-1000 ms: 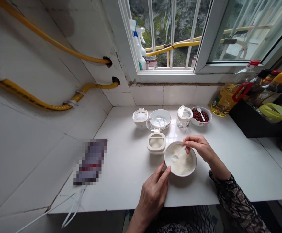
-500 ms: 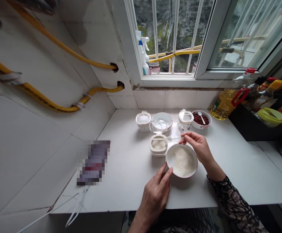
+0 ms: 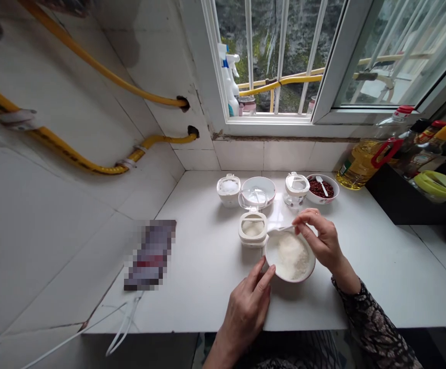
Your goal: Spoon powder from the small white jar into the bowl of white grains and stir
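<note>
One white spoon [image 3: 280, 229] pinched in the right hand [image 3: 320, 240], tip leftward, lengthwise over the far rim of the white bowl [image 3: 306, 271]

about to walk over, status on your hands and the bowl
right hand pinching small white spoon over white bowl of white granules. left hand touching bowl rim. open white jar beside bowl
</note>
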Action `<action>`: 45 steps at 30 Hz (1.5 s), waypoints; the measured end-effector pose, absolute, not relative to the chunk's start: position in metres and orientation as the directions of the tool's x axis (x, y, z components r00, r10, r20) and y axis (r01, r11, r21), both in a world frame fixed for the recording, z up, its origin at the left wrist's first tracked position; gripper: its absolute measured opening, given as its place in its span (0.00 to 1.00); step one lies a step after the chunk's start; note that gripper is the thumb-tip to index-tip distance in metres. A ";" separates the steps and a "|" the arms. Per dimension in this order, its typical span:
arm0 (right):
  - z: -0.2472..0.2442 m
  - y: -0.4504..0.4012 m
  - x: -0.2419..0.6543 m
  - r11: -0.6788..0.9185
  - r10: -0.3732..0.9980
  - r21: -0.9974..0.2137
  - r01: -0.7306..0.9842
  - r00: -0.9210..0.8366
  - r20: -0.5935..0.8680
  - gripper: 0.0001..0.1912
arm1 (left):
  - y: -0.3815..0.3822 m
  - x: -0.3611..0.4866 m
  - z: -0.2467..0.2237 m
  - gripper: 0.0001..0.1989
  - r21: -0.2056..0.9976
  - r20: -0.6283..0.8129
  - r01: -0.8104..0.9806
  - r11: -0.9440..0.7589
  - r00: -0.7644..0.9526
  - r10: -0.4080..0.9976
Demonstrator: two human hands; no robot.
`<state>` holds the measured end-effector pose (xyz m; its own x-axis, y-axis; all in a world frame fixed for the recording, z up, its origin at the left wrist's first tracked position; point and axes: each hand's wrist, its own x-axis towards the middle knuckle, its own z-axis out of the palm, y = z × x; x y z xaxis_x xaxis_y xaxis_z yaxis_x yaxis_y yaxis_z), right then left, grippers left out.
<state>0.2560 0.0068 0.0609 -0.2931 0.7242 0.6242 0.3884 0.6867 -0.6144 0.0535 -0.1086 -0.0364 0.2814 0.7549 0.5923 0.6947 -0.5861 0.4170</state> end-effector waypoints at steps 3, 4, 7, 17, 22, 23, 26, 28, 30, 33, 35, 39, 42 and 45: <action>0.063 0.010 0.269 0.691 0.723 -0.578 0.433 -0.408 0.558 0.09 | -0.109 0.053 -0.035 0.27 0.424 0.585 0.697 -0.578 0.276 0.763; 0.062 0.011 0.271 0.706 0.708 -0.553 0.443 -0.463 0.533 0.10 | -0.109 0.053 -0.035 0.27 0.424 0.583 0.699 -0.576 0.276 0.764; 0.059 0.010 0.270 0.739 0.661 -0.508 0.441 -0.619 0.424 0.11 | -0.109 0.054 -0.035 0.27 0.416 0.589 0.704 -0.575 0.273 0.760; 0.056 0.010 0.267 0.324 0.899 -0.854 0.406 -0.414 0.144 0.10 | -0.109 0.054 -0.037 0.26 0.410 0.589 0.707 -0.576 0.277 0.759; 0.053 0.017 0.269 0.041 0.942 -0.981 0.190 -0.335 -0.026 0.07 | -0.109 0.054 -0.035 0.25 0.411 0.596 0.699 -0.585 0.279 0.753; 0.053 0.018 0.269 0.020 0.945 -0.987 0.158 -0.325 -0.033 0.07 | -0.109 0.054 -0.035 0.24 0.413 0.596 0.697 -0.586 0.279 0.753; 0.055 0.020 0.269 -0.020 0.954 -0.996 0.088 -0.297 -0.046 0.06 | -0.109 0.054 -0.034 0.24 0.417 0.595 0.695 -0.586 0.278 0.754; 0.055 0.020 0.269 -0.032 0.961 -0.998 0.053 -0.273 -0.045 0.06 | -0.109 0.054 -0.034 0.24 0.418 0.595 0.694 -0.586 0.278 0.754; 0.056 0.020 0.268 -0.038 0.968 -0.999 0.026 -0.249 -0.043 0.06 | -0.109 0.054 -0.035 0.25 0.419 0.596 0.692 -0.587 0.278 0.753; 0.055 0.020 0.268 -0.044 0.974 -0.999 0.004 -0.224 -0.044 0.06 | -0.109 0.054 -0.035 0.24 0.417 0.601 0.692 -0.590 0.278 0.750; 0.053 0.021 0.268 -0.047 0.975 -0.999 -0.001 -0.218 -0.046 0.06 | -0.108 0.054 -0.036 0.24 0.411 0.604 0.693 -0.592 0.279 0.747; 0.049 0.022 0.266 -0.061 0.976 -0.998 -0.019 -0.209 -0.056 0.06 | -0.108 0.054 -0.036 0.24 0.408 0.607 0.695 -0.592 0.277 0.745; 0.048 0.020 0.259 -0.026 0.982 -0.999 -0.044 -0.188 -0.017 0.07 | -0.108 0.055 -0.036 0.24 0.407 0.606 0.694 -0.594 0.281 0.744; 0.049 0.014 0.249 0.113 0.981 -0.994 -0.003 -0.158 0.112 0.08 | -0.108 0.055 -0.036 0.25 0.411 0.602 0.692 -0.593 0.282 0.747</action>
<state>0.2491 0.0144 0.0486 -0.1579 0.9811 0.1118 -0.0030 0.1127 -0.9936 0.0545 -0.1080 -0.0362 0.2817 0.7468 0.6025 0.6924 -0.5929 0.4111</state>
